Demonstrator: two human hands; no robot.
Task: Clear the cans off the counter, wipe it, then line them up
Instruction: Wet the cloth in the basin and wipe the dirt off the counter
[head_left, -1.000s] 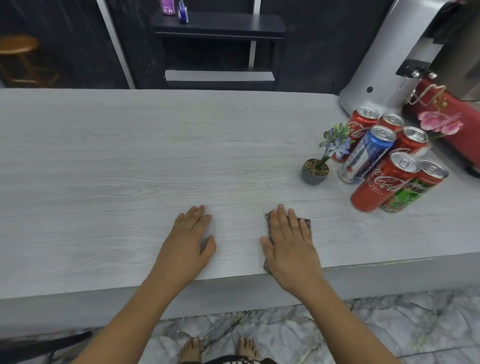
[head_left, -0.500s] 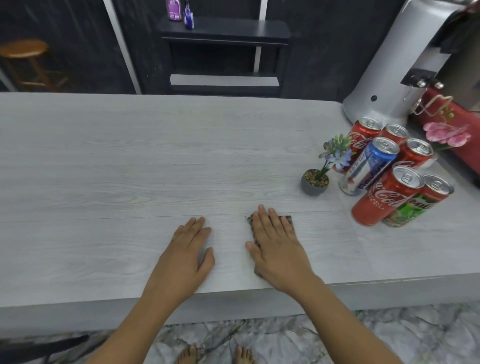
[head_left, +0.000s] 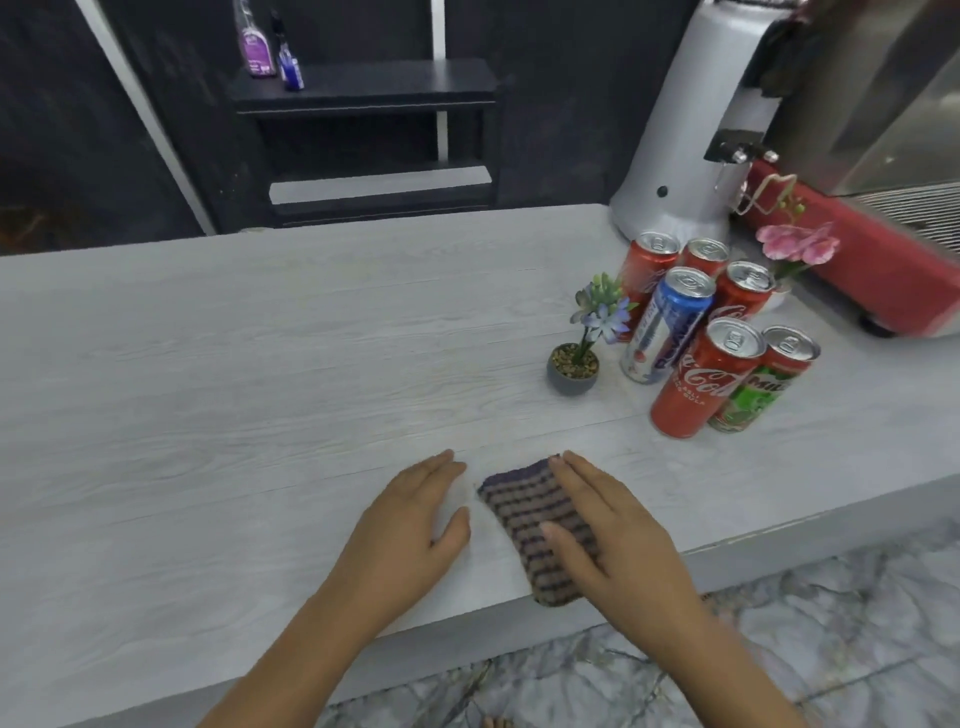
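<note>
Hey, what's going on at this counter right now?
A person is wiping a grey wood-grain counter. Their right hand lies flat on a striped cloth near the front edge, while the left hand rests flat on the counter beside it. Six drink cans stand clustered at the right, next to a small potted plant, so they are not lined up yet.

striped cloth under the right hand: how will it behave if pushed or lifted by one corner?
The striped cloth looks knitted and thin, so it is probably floppy and would drape if lifted by a corner. Pushed flat under the right hand, it likely slides on the smooth counter, though it may bunch. Its near end overhangs the edge, so it could slip off.
</note>
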